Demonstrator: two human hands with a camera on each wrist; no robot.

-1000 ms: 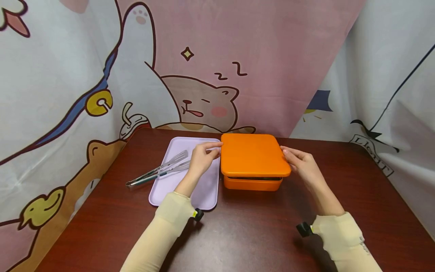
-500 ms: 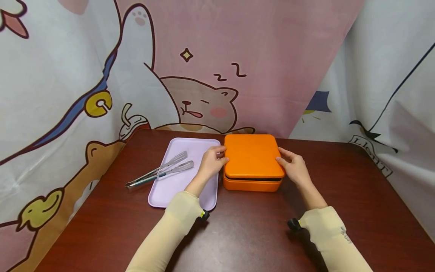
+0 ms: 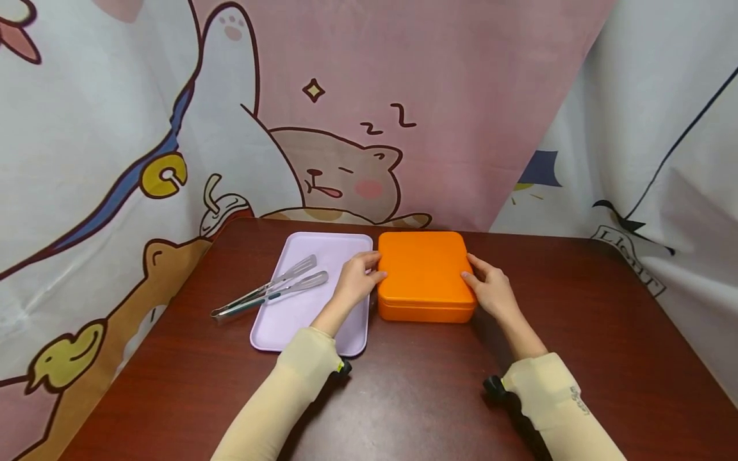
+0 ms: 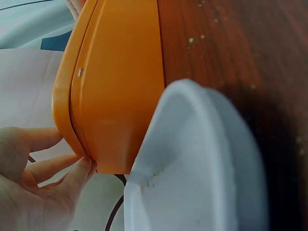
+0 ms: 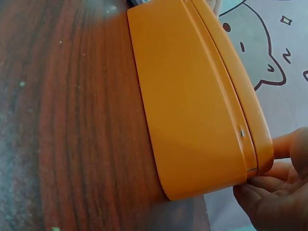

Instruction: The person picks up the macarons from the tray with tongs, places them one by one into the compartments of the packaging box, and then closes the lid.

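Note:
An orange square box (image 3: 426, 313) stands on the table with its orange lid (image 3: 425, 264) lying level on top. Only a thin seam shows between lid and box along the front. My left hand (image 3: 355, 280) holds the lid's left edge, thumb toward me and fingers farther back. On the opposite side, my right hand (image 3: 491, 289) grips the lid's right edge the same way. Fingertips of the left hand (image 4: 45, 187) sit at the lid corner and just under the rim in the left wrist view. The right wrist view has the right hand (image 5: 279, 187) pinching a lid corner.
A pale purple tray (image 3: 294, 323) lies left of the box, close to its side. Metal tongs (image 3: 271, 296) rest across it, their joined end past the tray's left rim. Behind the dark red-brown table (image 3: 403, 397) hangs a curtain (image 3: 461, 115) with cartoon animals.
The lid was raised and offset to the right over the box; it has come down and left, and the dark gap at the front has closed. The right hand moved left with it.

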